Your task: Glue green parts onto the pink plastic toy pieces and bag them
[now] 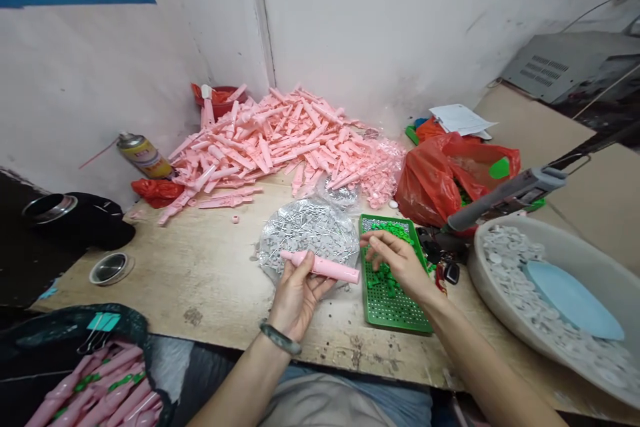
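Note:
My left hand (pixel 296 297), with a dark green bangle at the wrist, is closed around a pink plastic tube-shaped piece (pixel 335 269). The piece lies nearly level, its narrow end to the left. Beneath it sits a round clear bag (pixel 305 230) of small grey parts and thin metal pins. Over the green perforated basket (pixel 395 312) hovers my right hand (pixel 397 263), its fingers loosely bent and apart, with nothing visible between them. Small green plastic parts (pixel 384 280) lie just below those fingers; contact with them is unclear.
Behind, pink parts (pixel 280 133) form a big heap. A spray can (pixel 145 155) stands left. To the right are a red bag (pixel 430 173), a grey handheld tool (pixel 505 200) and a basin (pixel 483 280) of white parts. A dark bag (pixel 145 327) holds pink pieces lower left.

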### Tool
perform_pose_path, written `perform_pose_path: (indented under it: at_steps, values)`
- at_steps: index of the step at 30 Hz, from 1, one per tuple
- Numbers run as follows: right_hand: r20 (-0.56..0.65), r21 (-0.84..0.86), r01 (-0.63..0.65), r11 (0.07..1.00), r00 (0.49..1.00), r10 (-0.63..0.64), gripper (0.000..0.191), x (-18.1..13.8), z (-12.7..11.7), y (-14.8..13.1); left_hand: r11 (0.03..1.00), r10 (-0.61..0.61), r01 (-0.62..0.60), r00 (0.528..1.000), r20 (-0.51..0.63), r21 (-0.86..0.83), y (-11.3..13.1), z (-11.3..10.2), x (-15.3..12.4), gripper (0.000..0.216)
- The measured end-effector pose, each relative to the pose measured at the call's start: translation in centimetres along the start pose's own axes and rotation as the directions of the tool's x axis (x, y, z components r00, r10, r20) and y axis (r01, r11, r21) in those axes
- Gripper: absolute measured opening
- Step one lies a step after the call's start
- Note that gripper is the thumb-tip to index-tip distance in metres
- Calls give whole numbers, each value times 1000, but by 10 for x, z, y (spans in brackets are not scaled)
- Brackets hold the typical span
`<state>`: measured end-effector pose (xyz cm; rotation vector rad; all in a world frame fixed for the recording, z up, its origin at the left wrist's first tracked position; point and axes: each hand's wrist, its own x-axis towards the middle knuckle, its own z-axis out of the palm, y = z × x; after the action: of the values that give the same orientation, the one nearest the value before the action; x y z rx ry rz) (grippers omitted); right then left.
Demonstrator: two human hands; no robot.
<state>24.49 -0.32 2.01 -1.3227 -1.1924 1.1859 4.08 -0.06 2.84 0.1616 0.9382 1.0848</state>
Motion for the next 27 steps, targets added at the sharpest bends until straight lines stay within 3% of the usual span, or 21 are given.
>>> perform_pose_path:
  at_steps: [2,4,7,9,12,14,20,27]
  values:
    - [-49,-209,98,973,993,-110,31,-3,-3,-7,999,32,-32,999,0,40,-1,1,-2,28]
    - [38,-339,207,918,978,-206,22,-11,7,-12,990,76,-77,997,12,116,-4,1,-3,34]
    - [200,-417,406,813,914,-354,22,-23,32,-14,967,115,-135,988,102,215,-10,1,-7,39]
    - [223,-459,469,754,883,-414,25,-26,42,-11,959,107,-149,978,181,240,-11,-1,-9,49]
    - [208,-512,457,727,887,-411,22,-26,44,-5,945,108,-179,961,256,274,-10,-6,-11,72]
    - [224,-536,449,714,892,-393,21,-24,41,-6,930,125,-206,956,264,306,-9,-9,-10,76]
    - [253,-650,407,642,912,-322,21,-28,45,-15,895,165,-252,954,251,369,-10,-16,-5,68]
    - [242,-689,488,536,852,-464,21,-33,58,-9,830,266,-365,924,276,422,-14,-21,-6,59]
